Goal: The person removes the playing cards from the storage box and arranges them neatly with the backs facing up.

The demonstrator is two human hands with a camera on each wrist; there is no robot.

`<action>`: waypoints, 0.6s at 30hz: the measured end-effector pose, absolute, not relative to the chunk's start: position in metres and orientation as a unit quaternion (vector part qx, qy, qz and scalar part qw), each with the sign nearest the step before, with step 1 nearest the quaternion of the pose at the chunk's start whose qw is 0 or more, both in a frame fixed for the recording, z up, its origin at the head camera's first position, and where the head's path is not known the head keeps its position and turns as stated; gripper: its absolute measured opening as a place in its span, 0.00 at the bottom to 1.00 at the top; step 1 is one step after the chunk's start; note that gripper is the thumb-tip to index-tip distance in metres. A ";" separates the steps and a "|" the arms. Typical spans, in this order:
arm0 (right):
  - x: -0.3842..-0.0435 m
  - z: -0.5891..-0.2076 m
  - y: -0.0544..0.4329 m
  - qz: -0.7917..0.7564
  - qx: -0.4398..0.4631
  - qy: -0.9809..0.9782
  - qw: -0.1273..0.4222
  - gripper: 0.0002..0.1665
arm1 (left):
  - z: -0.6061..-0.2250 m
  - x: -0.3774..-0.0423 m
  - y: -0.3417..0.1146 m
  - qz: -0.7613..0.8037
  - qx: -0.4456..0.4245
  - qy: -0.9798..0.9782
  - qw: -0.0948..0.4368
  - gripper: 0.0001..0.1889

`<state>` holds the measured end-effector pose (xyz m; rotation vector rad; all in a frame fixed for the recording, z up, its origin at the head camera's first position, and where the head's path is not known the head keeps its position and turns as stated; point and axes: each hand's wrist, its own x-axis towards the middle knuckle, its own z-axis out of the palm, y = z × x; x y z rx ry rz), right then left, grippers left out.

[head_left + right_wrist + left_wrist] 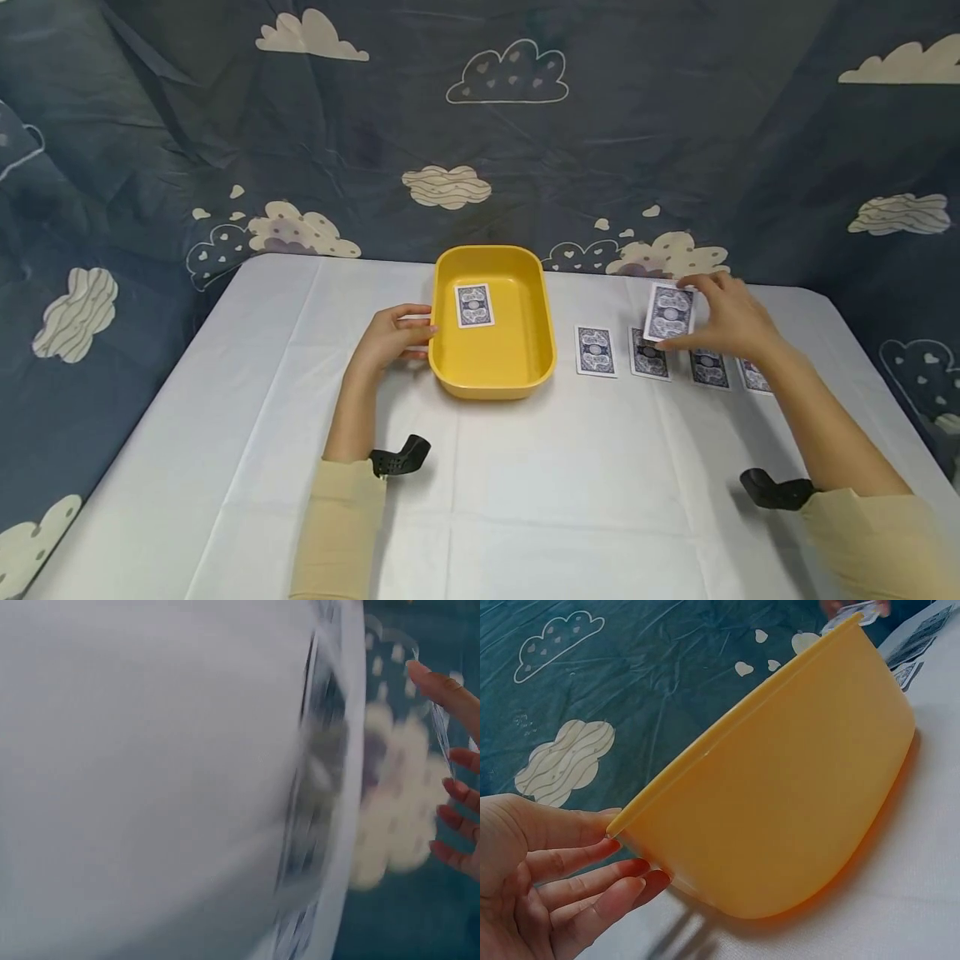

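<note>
My left hand [393,335] holds the left edge of a yellow plastic tray [517,367]; in the left wrist view its fingertips [634,889] sit at the rim and outer wall. One patterned playing card [474,306] lies back up inside the tray. On the right, my right hand [723,317] grips a playing card [670,312] between thumb and fingers, raised over the table. Beneath it runs a row of several playing cards, among them a left-end card [596,352] and a card partly covered by my hand [708,369]. The right wrist view shows the held card edge-on.
A white cloth covers the table [525,483]. Behind and at the sides hangs a dark blue curtain [405,125] printed with clouds, close to the table's far edge. Black wrist cameras, such as the left one [405,457], sit on both wrists.
</note>
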<state>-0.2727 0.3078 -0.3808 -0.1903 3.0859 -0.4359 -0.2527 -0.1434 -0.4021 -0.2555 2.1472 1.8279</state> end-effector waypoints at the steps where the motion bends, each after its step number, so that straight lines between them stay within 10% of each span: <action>1: -0.270 -0.383 0.321 -0.138 -0.052 0.989 0.014 0.61 | -0.402 -0.253 -0.143 0.637 -0.089 0.749 0.155 0.24; 18: -0.227 -0.412 0.478 -0.112 -0.013 0.989 0.091 0.58 | -0.406 -0.252 -0.144 0.645 -0.065 0.745 0.157 0.25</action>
